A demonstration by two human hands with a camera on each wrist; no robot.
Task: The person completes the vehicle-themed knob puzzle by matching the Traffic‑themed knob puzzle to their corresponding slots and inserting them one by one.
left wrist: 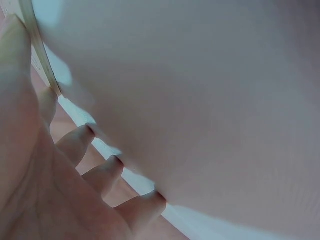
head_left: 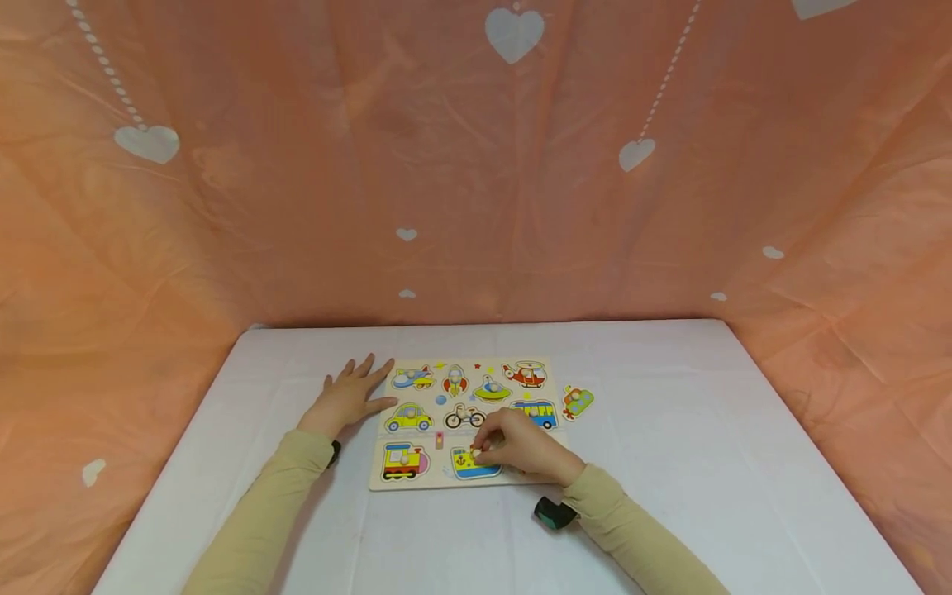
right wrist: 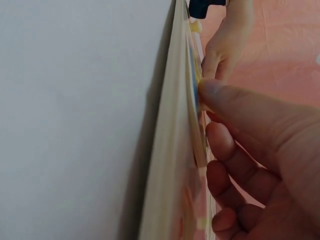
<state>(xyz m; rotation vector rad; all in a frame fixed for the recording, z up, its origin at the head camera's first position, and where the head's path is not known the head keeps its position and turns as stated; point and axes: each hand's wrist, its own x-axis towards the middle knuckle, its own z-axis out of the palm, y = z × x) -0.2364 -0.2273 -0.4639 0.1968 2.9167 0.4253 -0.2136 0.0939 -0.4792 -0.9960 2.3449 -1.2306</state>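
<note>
A wooden peg puzzle board (head_left: 440, 469) with vehicle pictures lies flat on the white table. My right hand (head_left: 526, 446) pinches the small knob of the ship puzzle piece (head_left: 467, 473) between thumb and forefinger, over the board's front row. In the right wrist view the ship piece (right wrist: 197, 132) stands slightly proud of the board's surface, and the other fingers are bent beside it. At the board's left edge, my left hand (head_left: 344, 401) has its fingers spread. Its thumb (left wrist: 15, 45) touches the board's edge, while the other fingertips (left wrist: 157, 202) rest on or near the table.
A submarine piece (head_left: 578, 402) lies on the table just right of the board. Train (head_left: 402, 463), car (head_left: 408, 418), bicycle (head_left: 464, 417), bus (head_left: 539, 413) and helicopter (head_left: 526, 376) are among the pictures on the board. Peach cloth (head_left: 476, 273) with hearts hangs behind the table.
</note>
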